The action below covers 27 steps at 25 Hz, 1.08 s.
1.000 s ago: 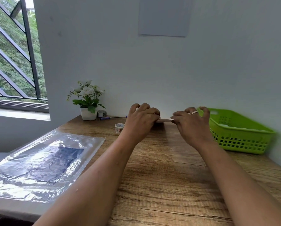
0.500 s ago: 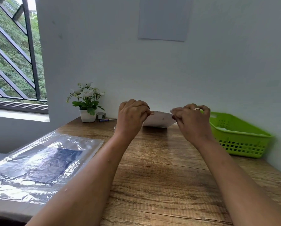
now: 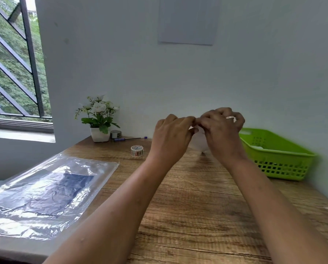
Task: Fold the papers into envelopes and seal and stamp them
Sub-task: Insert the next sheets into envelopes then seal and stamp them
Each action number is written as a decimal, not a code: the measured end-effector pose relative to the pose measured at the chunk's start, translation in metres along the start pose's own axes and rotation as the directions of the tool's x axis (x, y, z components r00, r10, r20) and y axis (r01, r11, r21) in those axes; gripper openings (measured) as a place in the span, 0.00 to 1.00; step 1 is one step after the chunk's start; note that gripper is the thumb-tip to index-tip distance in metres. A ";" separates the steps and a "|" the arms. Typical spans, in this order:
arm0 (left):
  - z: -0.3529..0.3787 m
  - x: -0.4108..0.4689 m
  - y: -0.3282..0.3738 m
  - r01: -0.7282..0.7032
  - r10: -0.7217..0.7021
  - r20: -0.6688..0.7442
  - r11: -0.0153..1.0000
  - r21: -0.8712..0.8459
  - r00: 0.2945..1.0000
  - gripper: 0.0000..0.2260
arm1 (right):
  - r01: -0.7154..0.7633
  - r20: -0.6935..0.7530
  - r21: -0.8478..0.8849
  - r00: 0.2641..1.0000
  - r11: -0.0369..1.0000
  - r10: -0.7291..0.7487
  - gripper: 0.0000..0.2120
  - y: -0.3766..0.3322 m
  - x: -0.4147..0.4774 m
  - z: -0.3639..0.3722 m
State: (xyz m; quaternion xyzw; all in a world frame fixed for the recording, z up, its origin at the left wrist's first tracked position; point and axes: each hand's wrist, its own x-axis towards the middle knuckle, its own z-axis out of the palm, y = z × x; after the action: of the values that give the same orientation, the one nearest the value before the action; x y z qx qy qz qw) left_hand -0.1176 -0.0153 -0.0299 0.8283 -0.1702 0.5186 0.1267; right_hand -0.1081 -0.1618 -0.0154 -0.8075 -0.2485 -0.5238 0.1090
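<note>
Single wide-angle view from my head, looking forward and down across the desk (image 3: 197,206) to the wall (image 3: 121,63); my left hand (image 3: 170,136) and right hand (image 3: 222,134) sit close, mid-frame.

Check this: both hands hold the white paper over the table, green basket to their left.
Wrong side: the head view shows the green basket to their right. The left hand and right hand do hold the white paper over the table.

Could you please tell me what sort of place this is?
Probably a home or small-office craft desk against a wall: a wooden table, a potted plant near a barred window, and a green basket.
</note>
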 end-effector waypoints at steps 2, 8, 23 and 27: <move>-0.002 0.004 0.006 0.124 -0.124 0.013 0.974 -0.189 0.992 0.10 | 0.004 -0.009 0.021 1.000 1.000 -0.003 0.09 -0.007 0.002 -0.004; -0.005 0.007 -0.006 0.233 -0.235 0.036 0.909 -0.346 0.971 0.09 | -0.243 -0.190 0.466 0.912 0.851 0.365 0.09 0.006 0.009 -0.010; 0.010 -0.015 -0.067 0.741 -0.720 0.561 -0.097 -0.664 0.408 0.07 | -0.855 0.554 0.500 0.440 0.140 0.706 0.28 0.059 -0.020 0.028; 0.008 -0.014 -0.076 0.831 -0.738 0.585 -0.062 -0.553 0.335 0.05 | -0.865 0.551 0.466 0.447 0.184 0.704 0.17 0.059 -0.019 0.022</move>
State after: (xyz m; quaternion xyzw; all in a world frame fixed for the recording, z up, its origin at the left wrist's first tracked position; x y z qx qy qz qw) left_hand -0.0856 0.0531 -0.0487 0.6334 0.1203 0.1624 0.7470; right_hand -0.0665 -0.2076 -0.0374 -0.7579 0.0168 -0.1633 0.6314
